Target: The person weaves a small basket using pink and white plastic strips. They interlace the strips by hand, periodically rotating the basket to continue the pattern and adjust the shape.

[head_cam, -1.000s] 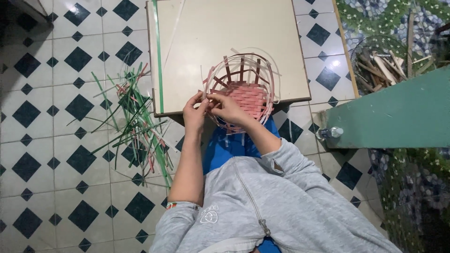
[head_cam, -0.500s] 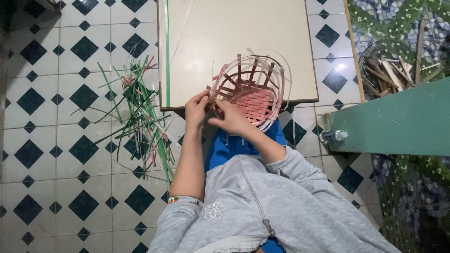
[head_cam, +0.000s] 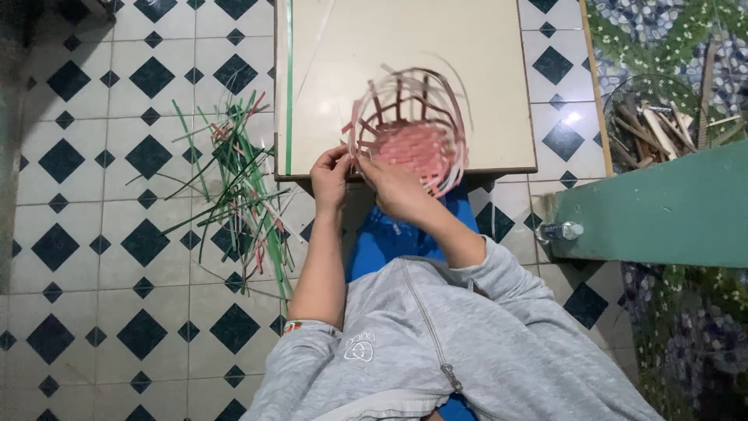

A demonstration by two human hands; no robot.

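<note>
At nine o'clock from the hands, a loose heap of thin green and pink strips (head_cam: 234,183) lies scattered on the black-and-white diamond-tiled floor (head_cam: 101,234), well apart from either hand. A single long green strip (head_cam: 288,86) runs along the left edge of the pale square surface (head_cam: 436,47), its long axis pointing twelve to six.

The left hand (head_cam: 331,179) sits at the near edge of the surface, fingers pinched together at the basket's left rim; it appears to grip a thin strip end there, though the strip itself is too fine to make out. Just beside it at three o'clock, the right hand (head_cam: 397,187) is closed over the lower left rim of the half-woven round basket of pink and white strips (head_cam: 409,129). The basket rests tilted at the near edge of the surface, its mouth facing up toward the camera, lying at one o'clock from both hands. The right hand is nearer its body.

The fingertips of the right hand are hidden by its own back, so what they pinch cannot be told. At three o'clock, a green bench (head_cam: 662,206) and a wire basket of pale sticks (head_cam: 654,125) stand apart.
</note>
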